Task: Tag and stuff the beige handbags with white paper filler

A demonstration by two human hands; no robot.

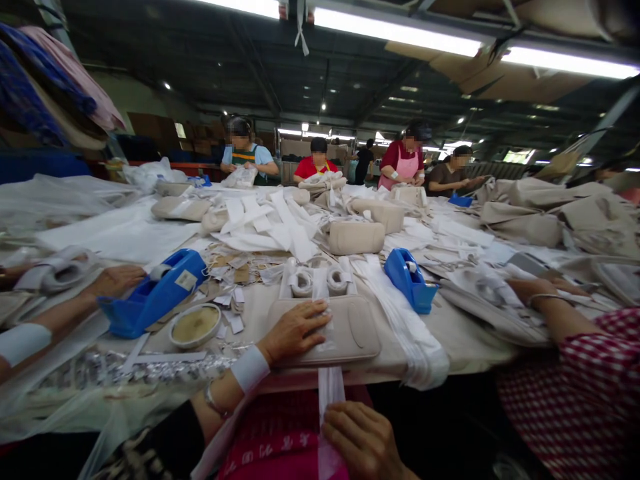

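Note:
My left hand (296,330) lies flat with its fingers spread on a flat beige padded bag (350,333) at the table's near edge. A thin white strip (330,390) runs over the bag and hangs down past the edge. My right hand (364,440), below the table edge, pinches the lower end of that strip. Two small rolls of white tape (320,281) sit just beyond the bag.
Blue tape dispensers stand at left (155,293) and right (410,279). A small round dish (195,325) sits near the left one. A co-worker's arm (65,300) reaches in from the left, another's hand (537,290) from the right. Several people work at the far side among beige bags (356,237).

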